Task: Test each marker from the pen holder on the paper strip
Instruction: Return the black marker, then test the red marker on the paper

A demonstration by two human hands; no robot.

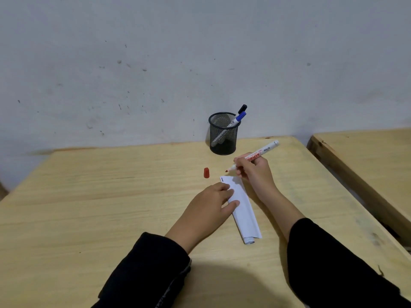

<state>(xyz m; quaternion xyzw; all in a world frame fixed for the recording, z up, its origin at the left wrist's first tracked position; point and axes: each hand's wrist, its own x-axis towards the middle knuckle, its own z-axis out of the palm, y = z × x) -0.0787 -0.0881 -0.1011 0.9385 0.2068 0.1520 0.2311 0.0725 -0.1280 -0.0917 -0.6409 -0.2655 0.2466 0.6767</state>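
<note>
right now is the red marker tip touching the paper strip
Apart. The head view shows the red marker tip beyond the paper strip top edge, with bare table between them.

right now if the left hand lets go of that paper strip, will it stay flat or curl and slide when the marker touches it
The paper strip looks thin and floppy, and its near end is already rolled up, so it would probably curl. It seems light, so the red marker in the right hand might drag it. The left hand pressing it flat likely prevents both.

right hand (255, 172): grips uncapped red marker (255, 155), tip above paper strip (242, 207) | left hand (211, 203): pins strip | red cap (206, 172): on table (89, 207)
</note>
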